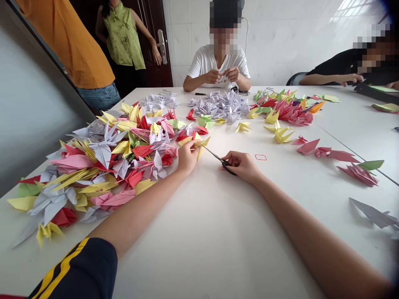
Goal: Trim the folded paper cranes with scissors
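My left hand (187, 157) is closed on a yellow paper crane (201, 146) at the right edge of a big heap of coloured origami cranes (102, 166). My right hand (241, 165) grips the black handles of a pair of scissors (218, 158). The thin blades point left and up, and their tips touch the yellow crane. Both hands rest on the white table (218, 232).
A small red rubber band (260, 157) lies just right of my right hand. More crane heaps: lilac (222, 106), pink and green (286, 109), pink ones (330, 155) at right. A person in white (218, 66) sits opposite, another in black (349, 68) far right, two stand at left.
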Demonstrator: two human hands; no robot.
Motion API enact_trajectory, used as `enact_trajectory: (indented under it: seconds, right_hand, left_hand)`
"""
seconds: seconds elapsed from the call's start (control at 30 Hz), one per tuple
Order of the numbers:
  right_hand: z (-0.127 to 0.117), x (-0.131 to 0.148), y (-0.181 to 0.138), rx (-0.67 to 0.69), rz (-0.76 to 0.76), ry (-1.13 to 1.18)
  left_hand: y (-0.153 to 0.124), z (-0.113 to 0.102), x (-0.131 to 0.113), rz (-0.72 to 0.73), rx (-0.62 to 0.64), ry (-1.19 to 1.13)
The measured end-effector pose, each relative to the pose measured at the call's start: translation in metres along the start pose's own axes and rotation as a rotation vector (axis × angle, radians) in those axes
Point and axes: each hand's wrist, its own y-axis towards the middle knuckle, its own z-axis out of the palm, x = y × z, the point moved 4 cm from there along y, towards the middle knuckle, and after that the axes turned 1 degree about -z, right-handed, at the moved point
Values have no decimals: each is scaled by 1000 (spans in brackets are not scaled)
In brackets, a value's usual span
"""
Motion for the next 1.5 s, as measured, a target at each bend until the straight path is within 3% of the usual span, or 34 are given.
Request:
enact_trajectory:
  seconds: [0.83, 1.07, 1.5]
  right_hand:
    - [0, -1, 0, 26, 41, -6]
    - [1, -2, 0, 4, -19, -51]
    - [2, -1, -1, 8, -16, 4]
  left_hand:
    - [-1, -4, -3, -11, -21, -24]
    - [0, -6, -1, -3, -23, -65]
    - [2, -4, 7, -143, 32, -157]
